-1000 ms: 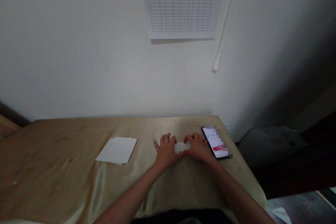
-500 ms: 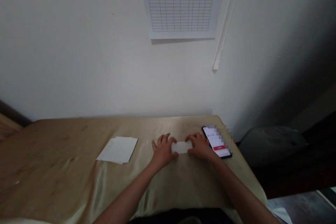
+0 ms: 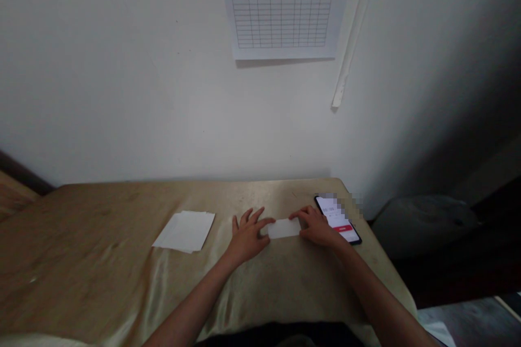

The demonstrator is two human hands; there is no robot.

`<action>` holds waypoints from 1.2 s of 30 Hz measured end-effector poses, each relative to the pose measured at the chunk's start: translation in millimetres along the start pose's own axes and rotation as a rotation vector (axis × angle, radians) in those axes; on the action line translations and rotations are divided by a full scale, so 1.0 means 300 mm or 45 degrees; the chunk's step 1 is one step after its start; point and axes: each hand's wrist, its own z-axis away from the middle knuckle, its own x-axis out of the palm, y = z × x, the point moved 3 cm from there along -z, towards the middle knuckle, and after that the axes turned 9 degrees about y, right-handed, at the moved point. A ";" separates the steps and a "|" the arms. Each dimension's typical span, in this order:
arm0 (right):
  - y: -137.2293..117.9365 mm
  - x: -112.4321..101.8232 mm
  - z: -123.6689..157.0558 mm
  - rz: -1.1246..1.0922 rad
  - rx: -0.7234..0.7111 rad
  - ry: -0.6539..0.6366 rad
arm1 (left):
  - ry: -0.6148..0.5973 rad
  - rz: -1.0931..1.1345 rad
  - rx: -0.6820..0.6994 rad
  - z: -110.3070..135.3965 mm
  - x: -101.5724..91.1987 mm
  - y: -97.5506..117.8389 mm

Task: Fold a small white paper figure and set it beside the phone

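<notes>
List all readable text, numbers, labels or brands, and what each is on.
"00:", start of a digit readout on the phone; the rest is blurred or pixelated.
Red button on its screen: label too small to read.
Wall chart: header row too blurred to read.
White strip, white sheets: no text visible.
No brand readable.

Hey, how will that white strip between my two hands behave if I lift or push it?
The white strip looks thin and papery, so it is probably light and may bend if lifted by one end. Lying flat on the smooth, sheeny cloth, it would likely slide when pushed rather than roll or tip.
</notes>
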 end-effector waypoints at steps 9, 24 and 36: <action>-0.031 0.007 0.030 0.067 0.014 0.083 | 0.101 -0.012 -0.082 -0.005 0.004 0.060; -0.099 0.024 0.042 0.164 0.107 0.214 | 0.181 -0.087 -0.148 -0.011 0.047 0.116; -0.064 -0.002 0.027 0.090 0.065 0.077 | 0.046 -0.021 -0.135 -0.011 0.017 0.076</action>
